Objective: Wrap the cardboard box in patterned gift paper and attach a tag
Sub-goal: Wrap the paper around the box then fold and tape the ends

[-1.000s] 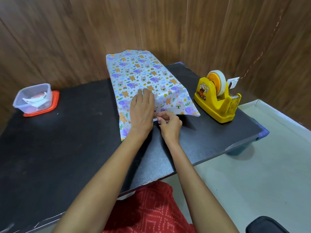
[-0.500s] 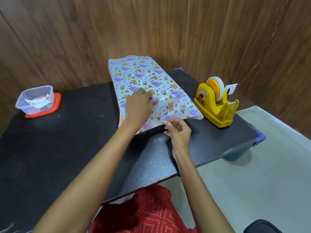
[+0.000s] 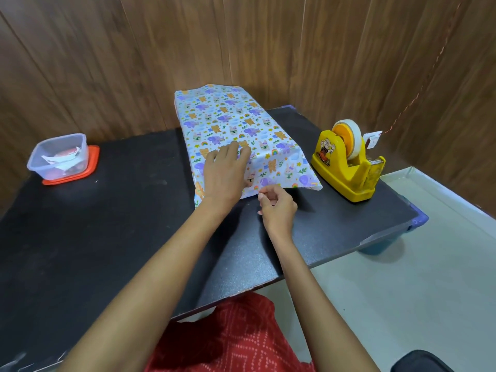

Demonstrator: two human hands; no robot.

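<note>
Paper (image 3: 228,122), pastel animal print, near edge flaring loose

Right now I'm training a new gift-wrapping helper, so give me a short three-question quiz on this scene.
1. True or false: the left hand presses down on the gift paper.
2. Where does the yellow tape dispenser stand? A) left of the paper B) right of the paper C) on the paper
3. Fill in: the right hand pinches the paper's near ____.
Key: 1 true; 2 B; 3 edge.
</note>
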